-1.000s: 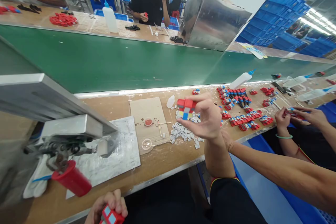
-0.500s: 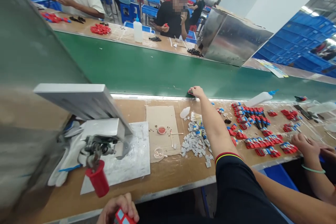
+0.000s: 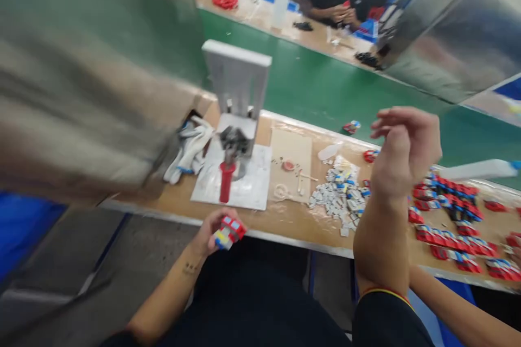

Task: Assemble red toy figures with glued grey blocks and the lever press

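My left hand (image 3: 209,230) grips a small red toy car (image 3: 234,226) with blue windows and a grey and yellow part, just off the table's front edge. Raised over the right part of the bench, my right hand (image 3: 407,146) has its fingers loosely bent and apart, with nothing visible in it. On the green belt to its left lies another toy car (image 3: 352,127), red, white and blue. Below and left of that hand is a pile of small grey-white parts (image 3: 337,195), some with yellow and blue.
A hand press (image 3: 234,141) with a red handle stands on a white plate (image 3: 256,190). Cardboard (image 3: 291,143) bears a small red dish (image 3: 288,166) and cotton swabs. Rows of red toy cars (image 3: 456,238) lie at right. A co-worker's forearm (image 3: 456,303) reaches in beside me.
My right hand has come back from the belt, and a toy car now lies there. My left hand with its car shows more fully. The view has swung left and down.
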The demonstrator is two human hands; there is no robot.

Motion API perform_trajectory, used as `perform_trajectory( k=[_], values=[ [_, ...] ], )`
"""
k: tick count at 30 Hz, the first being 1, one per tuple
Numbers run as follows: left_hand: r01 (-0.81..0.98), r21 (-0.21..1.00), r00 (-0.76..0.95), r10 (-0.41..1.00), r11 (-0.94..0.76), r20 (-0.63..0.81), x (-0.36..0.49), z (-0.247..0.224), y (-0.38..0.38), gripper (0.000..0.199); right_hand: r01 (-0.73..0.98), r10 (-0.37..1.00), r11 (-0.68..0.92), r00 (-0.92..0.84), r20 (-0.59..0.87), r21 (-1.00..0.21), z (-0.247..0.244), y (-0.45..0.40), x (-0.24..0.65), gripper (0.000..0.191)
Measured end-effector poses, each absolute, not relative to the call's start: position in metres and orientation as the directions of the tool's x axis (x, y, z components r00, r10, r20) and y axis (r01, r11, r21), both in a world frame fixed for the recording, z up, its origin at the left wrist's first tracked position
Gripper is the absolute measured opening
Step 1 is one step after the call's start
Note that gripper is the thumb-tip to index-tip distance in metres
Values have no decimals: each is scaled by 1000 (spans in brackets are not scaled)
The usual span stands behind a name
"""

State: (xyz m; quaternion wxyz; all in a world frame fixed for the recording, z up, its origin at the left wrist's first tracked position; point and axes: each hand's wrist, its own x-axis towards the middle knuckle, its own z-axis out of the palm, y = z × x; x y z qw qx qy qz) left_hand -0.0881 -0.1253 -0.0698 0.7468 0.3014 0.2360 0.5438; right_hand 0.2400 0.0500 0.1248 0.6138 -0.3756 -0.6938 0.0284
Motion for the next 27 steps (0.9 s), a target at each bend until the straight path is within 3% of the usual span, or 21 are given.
perform_trajectory(
  k=[1,3,7,10,15,21,27],
  values=[
    [-650,733,273,962,200,-20,-93,-66,-126,74,467,590,743,-121,798,-479,121,18,212,20],
    [-623,767,227,974,150,-7,-106,-60,-129,78,410,627,771,-355,694,-487,104,-35,160,34],
    [-520,854,106,991,-12,79,-134,-47,-131,68,304,790,581,-433,434,-756,52,-71,87,35],
    [-366,909,14,975,-202,222,-149,-41,-121,59,155,834,452,-423,354,-879,31,-62,65,30],
    [-197,892,-24,911,-408,411,-164,-46,-88,57,85,826,492,-360,434,-866,63,-81,62,23],
    [-48,845,87,841,-533,535,-170,-55,-48,52,-81,752,587,-316,579,-806,136,-86,55,32],
    [-22,811,182,796,-584,578,-169,-54,-19,46,-6,776,594,-257,575,-804,185,-63,48,30]
  ],
)
